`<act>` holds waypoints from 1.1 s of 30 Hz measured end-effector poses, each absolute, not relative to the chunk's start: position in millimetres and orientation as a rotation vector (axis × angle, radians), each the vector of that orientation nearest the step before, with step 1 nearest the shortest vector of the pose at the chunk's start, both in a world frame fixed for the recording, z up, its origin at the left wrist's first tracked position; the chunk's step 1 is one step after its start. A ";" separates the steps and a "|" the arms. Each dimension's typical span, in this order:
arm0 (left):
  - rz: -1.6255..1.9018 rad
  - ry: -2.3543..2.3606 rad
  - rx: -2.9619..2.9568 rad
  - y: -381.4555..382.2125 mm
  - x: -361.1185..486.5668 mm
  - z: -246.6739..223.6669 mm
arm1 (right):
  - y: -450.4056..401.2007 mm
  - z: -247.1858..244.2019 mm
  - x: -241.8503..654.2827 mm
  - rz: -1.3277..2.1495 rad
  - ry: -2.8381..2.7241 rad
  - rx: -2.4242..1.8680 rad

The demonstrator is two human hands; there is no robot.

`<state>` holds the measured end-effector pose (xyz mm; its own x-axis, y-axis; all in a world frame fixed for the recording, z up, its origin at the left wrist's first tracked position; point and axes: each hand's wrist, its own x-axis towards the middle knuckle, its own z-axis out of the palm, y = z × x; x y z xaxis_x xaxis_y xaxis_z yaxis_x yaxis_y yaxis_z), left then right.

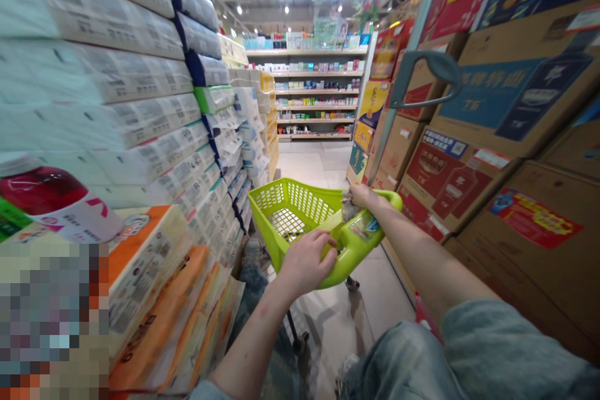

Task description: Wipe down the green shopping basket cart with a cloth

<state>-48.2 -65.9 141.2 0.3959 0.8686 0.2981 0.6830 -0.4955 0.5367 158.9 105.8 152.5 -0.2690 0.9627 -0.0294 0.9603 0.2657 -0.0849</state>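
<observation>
Inspecting the head view, I record a green cart point(265, 219) at frame centre. Left hand point(304, 260), lower centre: fingers curled round its handle point(359, 255). Right hand point(366, 195), right of centre: at the handle's far end, closure I cannot tell. Wrapped packs point(140, 69) stack left; cartons point(510, 94), right.

The floor point(323, 159) runs far ahead between stacked packs point(154, 128) left and boxes point(452, 181) right; the cart point(330, 222) blocks the near middle.
</observation>
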 end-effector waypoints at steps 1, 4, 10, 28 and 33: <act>0.810 1.375 2.316 -65.6 -48.2 140.4 | 105.1 153.9 157.6 0.112 -2.492 -1.895; 0.854 1.446 2.261 -64.8 -48.3 138.7 | 100.8 158.2 148.7 0.097 -2.590 -1.893; 0.911 1.467 2.213 -65.1 -46.0 139.6 | 80.4 158.6 112.5 0.271 -2.883 -1.524; 0.909 1.445 2.128 -62.6 -49.8 138.5 | 58.7 151.3 78.9 0.341 -2.883 -1.373; 0.826 1.430 2.154 -64.5 -53.5 137.2 | 61.7 147.1 69.9 0.491 -2.903 -1.196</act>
